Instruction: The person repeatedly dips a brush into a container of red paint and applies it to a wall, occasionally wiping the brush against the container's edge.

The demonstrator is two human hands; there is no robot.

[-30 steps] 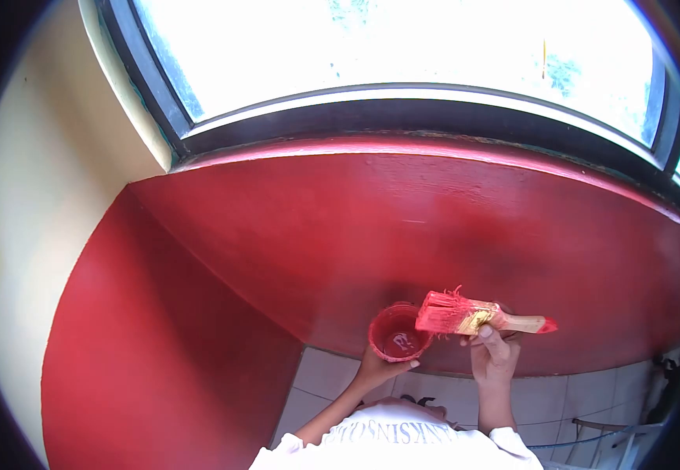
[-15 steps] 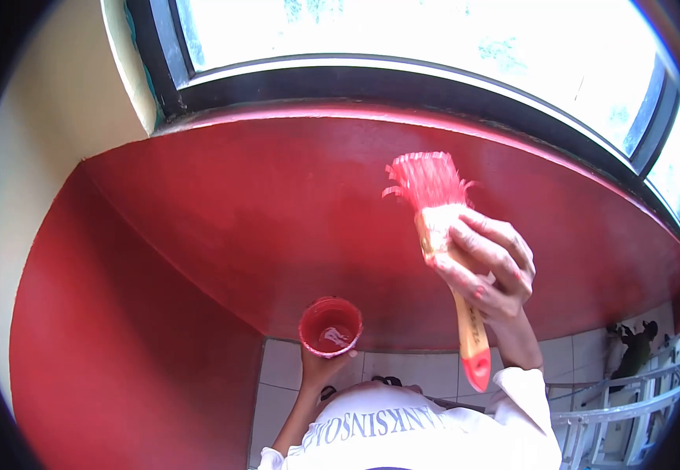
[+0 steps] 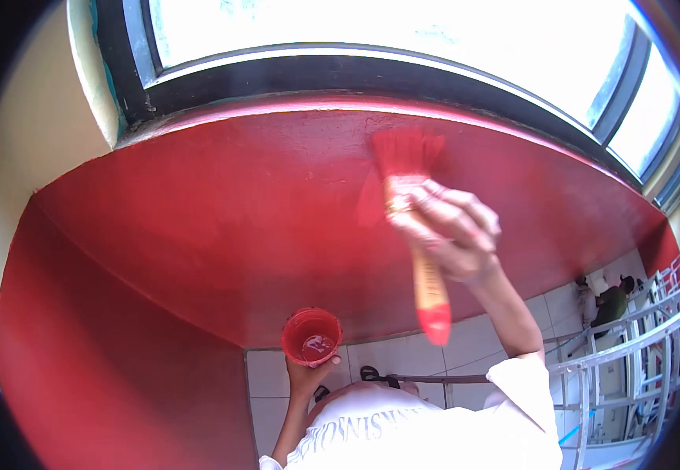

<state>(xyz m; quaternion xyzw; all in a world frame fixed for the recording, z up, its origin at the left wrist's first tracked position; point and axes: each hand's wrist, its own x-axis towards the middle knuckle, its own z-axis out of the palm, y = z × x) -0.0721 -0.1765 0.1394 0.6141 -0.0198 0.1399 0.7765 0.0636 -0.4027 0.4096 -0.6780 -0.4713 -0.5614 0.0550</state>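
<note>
My right hand (image 3: 453, 227) grips a paintbrush (image 3: 431, 286) near its ferrule, with the handle pointing down towards me. The red bristles are splayed against the red wall (image 3: 277, 196), a little below the window ledge; a wet streak shows beside them. Low in front of me, my left hand (image 3: 308, 376) holds a small red paint cup (image 3: 312, 335) from its near side. Some red paint with a pale reflection shows at the bottom of the cup. Red smudges mark the fingers of my right hand.
Above the wall runs a dark window frame (image 3: 277, 77) with a pink-red ledge. A cream wall (image 3: 42, 117) is at left, a side red wall below it. A metal ladder (image 3: 629, 345) stands at right, near another person (image 3: 612, 304) on the white tiled floor (image 3: 465, 345).
My right hand has moved up and left, and the brush's bristles now press and spread on the wall. The view has shifted slightly; the cup stays in my left hand.
</note>
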